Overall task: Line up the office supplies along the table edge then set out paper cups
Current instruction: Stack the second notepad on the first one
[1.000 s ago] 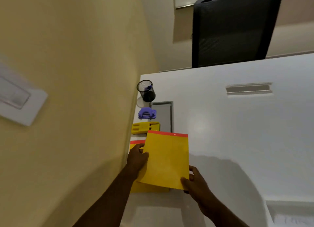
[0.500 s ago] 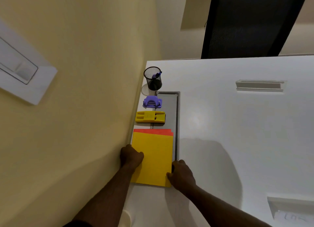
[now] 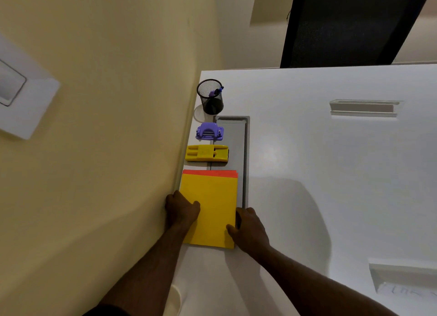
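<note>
We have the stack of yellow envelopes (image 3: 209,207) lying flat on the white surface (image 3: 307,173), tight against the wall-side edge, last in a row with the yellow stapler (image 3: 207,153), the purple hole punch (image 3: 209,132) and the mesh pen cup (image 3: 210,97) beyond it. Our left hand (image 3: 182,209) is curled into a loose fist, resting on the stack's left edge beside the wall. Our right hand (image 3: 248,228) presses its fingers against the stack's right edge; it pushes rather than grips.

The red bands at the far end sit slightly staggered, so we judge the envelopes are not perfectly squared. If we push harder from one side, the top envelope could slide off the ones beneath and fan the pile. The stack's right edge overlaps the grey recessed panel (image 3: 236,150), so a corner could catch on that lip. Shoving forward could also bump the stapler out of line. No paper cups show yet.
</note>
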